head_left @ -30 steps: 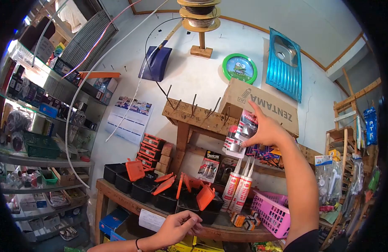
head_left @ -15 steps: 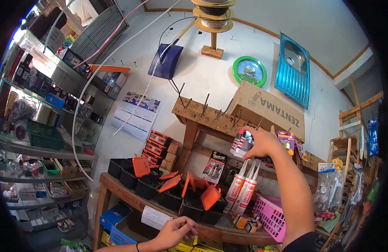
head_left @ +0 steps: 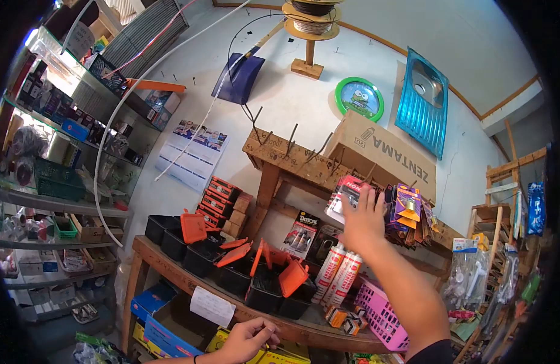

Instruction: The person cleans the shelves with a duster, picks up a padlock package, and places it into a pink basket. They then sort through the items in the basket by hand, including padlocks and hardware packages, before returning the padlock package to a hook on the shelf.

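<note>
My right hand reaches up to a row of hanging packs, its fingers spread against a red, white and dark blister pack. Part of that pack is hidden behind the fingers. Just to its right hang purple and orange packs on a hook of the wooden rail. Low in front, my left hand is closed, thumb pressed to curled fingers; I cannot tell what, if anything, is in it. Below the right hand stand white and red sealant tubes.
Black bins with orange lids line the wooden shelf. A pink basket and small orange boxes sit at its right end. A cardboard box rests on the rail. Glass shelves full of goods stand left.
My right hand has gone from curling around the pack to fingers spread against its front, and the pack now faces me more. The left hand stays low and closed. The view has shifted slightly.
</note>
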{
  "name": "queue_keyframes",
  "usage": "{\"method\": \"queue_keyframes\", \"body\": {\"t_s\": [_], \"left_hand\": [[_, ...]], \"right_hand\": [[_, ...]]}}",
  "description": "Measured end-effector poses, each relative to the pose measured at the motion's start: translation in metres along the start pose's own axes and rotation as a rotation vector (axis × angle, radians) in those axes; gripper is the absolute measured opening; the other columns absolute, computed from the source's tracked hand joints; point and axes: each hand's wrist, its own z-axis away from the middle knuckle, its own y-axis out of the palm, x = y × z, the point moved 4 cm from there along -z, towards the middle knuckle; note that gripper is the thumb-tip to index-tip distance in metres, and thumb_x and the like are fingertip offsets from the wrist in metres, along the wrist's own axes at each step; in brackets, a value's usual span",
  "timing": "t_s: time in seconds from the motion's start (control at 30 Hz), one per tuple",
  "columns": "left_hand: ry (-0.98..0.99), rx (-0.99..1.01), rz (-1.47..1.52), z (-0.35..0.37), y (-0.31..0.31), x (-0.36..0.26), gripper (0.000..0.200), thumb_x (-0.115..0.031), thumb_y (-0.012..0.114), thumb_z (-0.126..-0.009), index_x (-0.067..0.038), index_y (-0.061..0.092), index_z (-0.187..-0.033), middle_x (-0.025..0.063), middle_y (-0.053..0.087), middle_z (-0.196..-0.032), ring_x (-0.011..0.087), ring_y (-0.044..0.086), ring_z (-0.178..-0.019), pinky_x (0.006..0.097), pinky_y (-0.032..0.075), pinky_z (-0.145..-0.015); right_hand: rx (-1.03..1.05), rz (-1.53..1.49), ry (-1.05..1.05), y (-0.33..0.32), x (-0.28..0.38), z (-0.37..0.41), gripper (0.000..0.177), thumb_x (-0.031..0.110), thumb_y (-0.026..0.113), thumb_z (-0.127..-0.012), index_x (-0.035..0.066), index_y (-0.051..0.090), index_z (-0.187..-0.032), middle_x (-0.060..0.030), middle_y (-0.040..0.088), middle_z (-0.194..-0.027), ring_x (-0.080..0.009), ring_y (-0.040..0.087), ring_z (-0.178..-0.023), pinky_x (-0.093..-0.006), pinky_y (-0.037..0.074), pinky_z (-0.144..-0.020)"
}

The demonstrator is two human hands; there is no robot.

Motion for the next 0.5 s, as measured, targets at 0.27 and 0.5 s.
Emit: {"method": "queue_keyframes", "body": {"t_s": [0.27, 0.5], "left_hand": [[0.426, -0.098, -0.283, -0.002, 0.046, -0.025, 0.022, -0.016, 0.048, -0.09, 0.003, 0.057, -0.085, 0.0053, 0.061, -0.073, 0.0118, 0.056, -0.063, 0.0235, 0.044, -0.057], [0.606, 0.013, -0.514, -0.028, 0.161, -0.04, 0.014, -0.009, 0.05, -0.087, 0.002, 0.058, -0.082, 0.0089, 0.061, -0.07, 0.0127, 0.056, -0.057, 0.0228, 0.043, -0.051]], "right_hand": [[-0.289, -0.49, -0.908, -0.047, 0.037, 0.179, 0.033, 0.026, 0.052, -0.075, 0.004, 0.056, -0.1, -0.0129, 0.057, -0.094, -0.0274, 0.053, -0.092, -0.0421, 0.041, -0.078], [-0.232, -0.581, -0.83, -0.001, -0.079, 0.225, 0.036, 0.024, 0.059, -0.072, 0.004, 0.058, -0.101, -0.0104, 0.056, -0.095, -0.0228, 0.052, -0.087, -0.0345, 0.039, -0.071]]}}
